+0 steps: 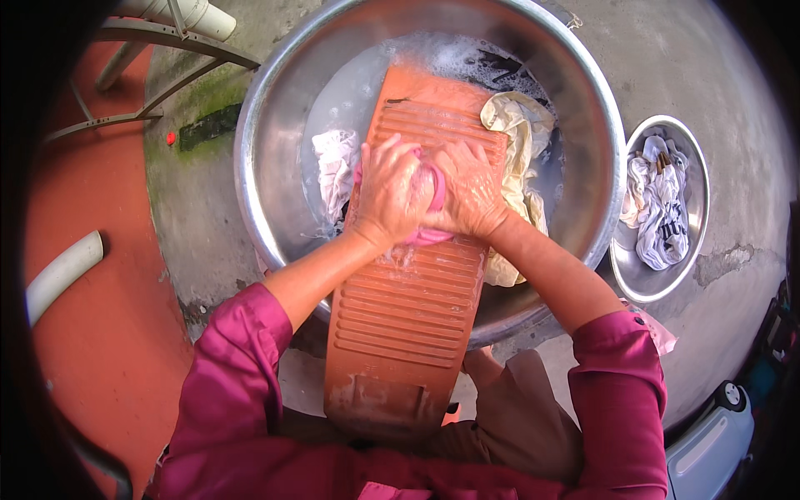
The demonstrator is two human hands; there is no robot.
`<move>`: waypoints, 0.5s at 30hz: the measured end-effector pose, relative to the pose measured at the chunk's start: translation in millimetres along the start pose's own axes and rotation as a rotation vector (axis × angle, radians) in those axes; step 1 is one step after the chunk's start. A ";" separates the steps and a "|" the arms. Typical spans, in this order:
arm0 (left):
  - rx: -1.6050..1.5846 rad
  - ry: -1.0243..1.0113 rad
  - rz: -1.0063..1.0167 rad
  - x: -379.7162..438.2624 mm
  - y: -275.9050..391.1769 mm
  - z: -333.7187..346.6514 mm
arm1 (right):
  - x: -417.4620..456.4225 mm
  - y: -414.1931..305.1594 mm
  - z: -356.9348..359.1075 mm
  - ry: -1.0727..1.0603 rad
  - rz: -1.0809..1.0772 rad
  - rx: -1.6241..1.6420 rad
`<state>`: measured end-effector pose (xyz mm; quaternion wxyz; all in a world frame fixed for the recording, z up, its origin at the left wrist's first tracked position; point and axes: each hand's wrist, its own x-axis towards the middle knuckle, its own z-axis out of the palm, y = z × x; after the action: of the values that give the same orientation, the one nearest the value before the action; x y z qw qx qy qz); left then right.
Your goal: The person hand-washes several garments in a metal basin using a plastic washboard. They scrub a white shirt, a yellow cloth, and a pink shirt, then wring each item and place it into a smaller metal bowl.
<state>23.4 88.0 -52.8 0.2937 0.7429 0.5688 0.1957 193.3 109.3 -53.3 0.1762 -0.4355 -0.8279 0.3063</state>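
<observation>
An orange ridged washboard [406, 300] leans in a large metal basin [275, 169] of soapy water. On its ridges a wet pink cloth [437, 187] is gripped between my left hand [394, 187] and my right hand [465, 184], which are side by side and partly hide it. Left of the board a crumpled white cloth [336, 169] lies in the basin. A pale yellow cloth [517, 156] hangs along the board's right edge, beside my right hand. Dark fabric [500, 65] shows among suds at the far side.
A smaller metal bowl [700, 231] with white garments [665, 212] stands at the right. A metal frame [156, 37] and a white pipe [212, 24] are at the upper left, another pipe [65, 275] lower down. A light blue plastic object with a wheel [712, 444] is at the lower right.
</observation>
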 end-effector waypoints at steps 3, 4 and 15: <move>0.105 0.038 -0.354 90.1 -3.9 12.6 | 47.9 28.7 -13.5 0.127 0.199 -0.265; 0.108 0.016 -0.347 88.1 1.4 12.4 | 50.0 29.8 -15.1 0.161 0.261 -0.323; -0.235 0.018 0.143 -61.8 30.8 -2.0 | -50.4 -34.1 13.0 0.156 -0.131 0.200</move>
<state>27.5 23.6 -28.3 0.3588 0.7402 0.4903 0.2881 193.2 48.1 -41.8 0.3020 -0.3832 -0.8038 0.3404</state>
